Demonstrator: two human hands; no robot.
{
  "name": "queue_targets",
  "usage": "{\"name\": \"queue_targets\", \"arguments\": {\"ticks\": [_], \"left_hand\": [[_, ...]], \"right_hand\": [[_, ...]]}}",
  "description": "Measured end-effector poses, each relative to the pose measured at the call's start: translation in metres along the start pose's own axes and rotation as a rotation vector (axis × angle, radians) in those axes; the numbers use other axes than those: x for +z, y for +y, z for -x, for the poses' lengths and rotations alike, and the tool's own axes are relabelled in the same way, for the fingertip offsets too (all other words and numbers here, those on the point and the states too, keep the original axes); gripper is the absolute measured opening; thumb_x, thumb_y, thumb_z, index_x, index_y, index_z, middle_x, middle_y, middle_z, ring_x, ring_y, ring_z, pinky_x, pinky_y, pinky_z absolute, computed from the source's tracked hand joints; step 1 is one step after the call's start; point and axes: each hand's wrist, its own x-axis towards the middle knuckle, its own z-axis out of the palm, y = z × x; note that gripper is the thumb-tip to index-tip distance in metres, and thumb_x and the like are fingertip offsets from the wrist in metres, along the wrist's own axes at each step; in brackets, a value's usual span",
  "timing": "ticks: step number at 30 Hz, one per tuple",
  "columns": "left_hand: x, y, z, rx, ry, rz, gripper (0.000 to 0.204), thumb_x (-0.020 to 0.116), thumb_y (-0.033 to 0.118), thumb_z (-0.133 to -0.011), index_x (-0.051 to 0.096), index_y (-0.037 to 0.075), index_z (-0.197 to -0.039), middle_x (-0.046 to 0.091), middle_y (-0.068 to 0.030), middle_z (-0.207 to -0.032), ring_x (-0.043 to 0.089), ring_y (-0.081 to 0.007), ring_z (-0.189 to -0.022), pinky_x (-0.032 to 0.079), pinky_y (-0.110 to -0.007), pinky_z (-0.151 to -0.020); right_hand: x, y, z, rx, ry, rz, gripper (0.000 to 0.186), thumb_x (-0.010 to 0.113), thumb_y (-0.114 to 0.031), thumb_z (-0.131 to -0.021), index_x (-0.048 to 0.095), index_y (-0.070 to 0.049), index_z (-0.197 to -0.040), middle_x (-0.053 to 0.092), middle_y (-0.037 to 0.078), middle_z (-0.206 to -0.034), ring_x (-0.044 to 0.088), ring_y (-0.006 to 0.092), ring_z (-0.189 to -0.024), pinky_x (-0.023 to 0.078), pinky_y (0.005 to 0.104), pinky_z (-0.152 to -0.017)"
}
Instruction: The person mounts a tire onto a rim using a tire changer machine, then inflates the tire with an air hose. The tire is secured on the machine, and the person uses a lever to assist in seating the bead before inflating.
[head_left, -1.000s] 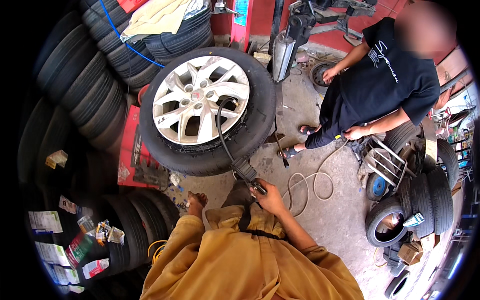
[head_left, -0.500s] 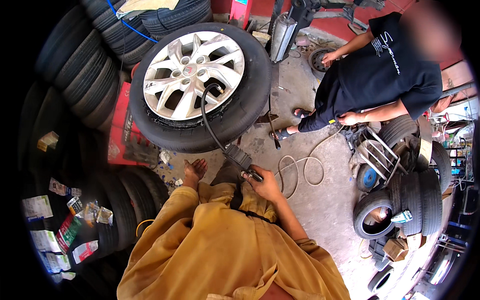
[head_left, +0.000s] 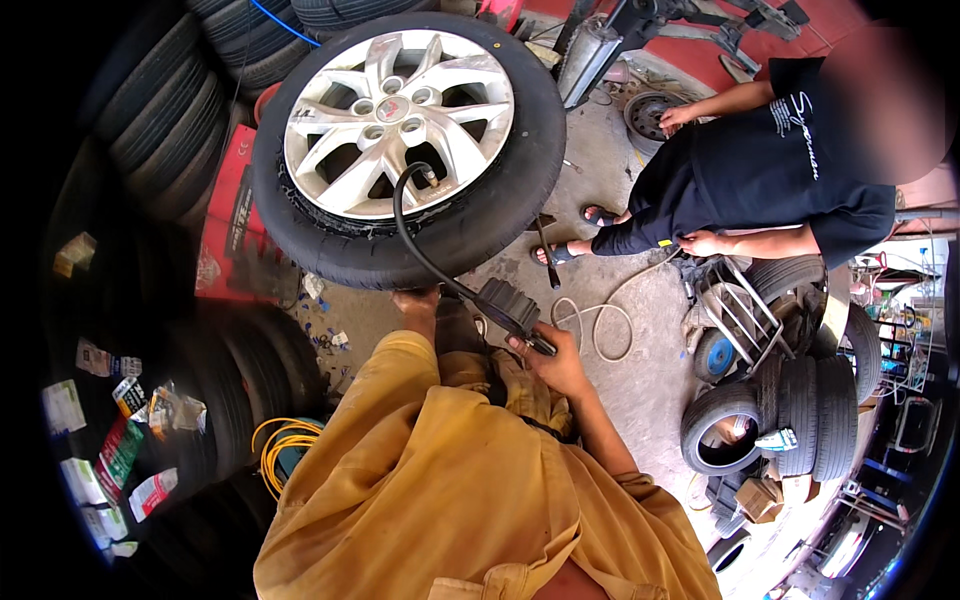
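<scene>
A large car wheel, a silver alloy rim [head_left: 400, 110] inside a black tire [head_left: 420, 255], lies tilted in front of me. My right hand [head_left: 556, 358] is closed around the handle of a tire inflator [head_left: 510, 305] with a dark body. From it, a black hose [head_left: 412, 240] curves up to a brass fitting [head_left: 432, 178] at the rim's lower right. Close below the tire's near edge is my left hand [head_left: 416, 302]. Its fingers are hidden by the tire, so whether it touches or grips it does not show.
A co-worker in dark clothes [head_left: 740, 190] stands at the right, one hand above a steel rim [head_left: 650, 118]. A pale air hose [head_left: 610, 320] loops on the floor. Stacked tires [head_left: 165, 120] line the left; more tires [head_left: 800, 410] and a metal frame [head_left: 740, 310] sit right.
My left hand has moved forward from open beside my leg to the tire's near edge, its fingers now out of sight. The right hand and inflator have shifted slightly right; the view has shifted.
</scene>
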Motion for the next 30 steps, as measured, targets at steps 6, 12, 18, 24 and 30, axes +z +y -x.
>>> {"name": "queue_targets", "arguments": {"ticks": [6,12,18,24,30], "left_hand": [[0.027,-0.042,0.024,-0.038,0.066,0.085,0.058,0.035,0.050,-0.097,0.058,0.016,-0.138,0.054,-0.0074,-0.146,0.050,-0.0345,-0.133,0.036,-0.057,-0.114],[0.040,-0.009,0.022,-0.043,0.209,0.074,0.062,0.028,0.050,-0.097,0.053,0.016,-0.143,0.052,-0.0085,-0.148,0.047,-0.0355,-0.136,0.035,-0.059,-0.115],[0.046,0.021,0.032,-0.110,0.066,-0.006,0.065,0.025,0.053,-0.099,0.046,0.018,-0.149,0.046,-0.0058,-0.153,0.043,-0.0297,-0.141,0.032,-0.049,-0.118],[0.060,0.035,0.043,-0.123,-0.031,-0.263,0.066,0.023,0.055,-0.099,0.041,0.018,-0.152,0.038,-0.0033,-0.159,0.035,-0.0276,-0.145,0.027,-0.047,-0.120],[0.075,0.044,0.055,-0.186,-0.026,-0.416,0.065,0.025,0.054,-0.100,0.042,0.017,-0.151,0.040,-0.0039,-0.157,0.036,-0.0279,-0.144,0.027,-0.048,-0.120]], "right_hand": [[-0.013,0.003,-0.029,0.123,-0.059,-0.048,0.027,0.076,-0.021,-0.090,0.068,0.001,-0.103,0.063,0.005,-0.074,0.055,0.0102,-0.066,0.047,0.0290,-0.062],[-0.013,0.017,-0.050,-0.007,-0.088,-0.023,0.031,0.076,-0.023,-0.091,0.068,0.002,-0.106,0.066,0.008,-0.079,0.061,0.0137,-0.069,0.050,0.0299,-0.066],[-0.010,0.033,-0.057,-0.055,-0.111,-0.035,0.035,0.076,-0.022,-0.088,0.067,0.001,-0.112,0.070,0.022,-0.094,0.071,0.0300,-0.086,0.053,0.0358,-0.078],[0.004,0.046,-0.067,-0.053,-0.109,-0.057,0.039,0.074,-0.028,-0.088,0.067,-0.003,-0.117,0.070,0.020,-0.105,0.067,0.0376,-0.097,0.052,0.0400,-0.084],[0.014,0.031,-0.063,0.046,-0.103,0.005,0.035,0.070,-0.037,-0.089,0.068,-0.008,-0.109,0.070,0.019,-0.103,0.065,0.0408,-0.099,0.052,0.0466,-0.083]]}}
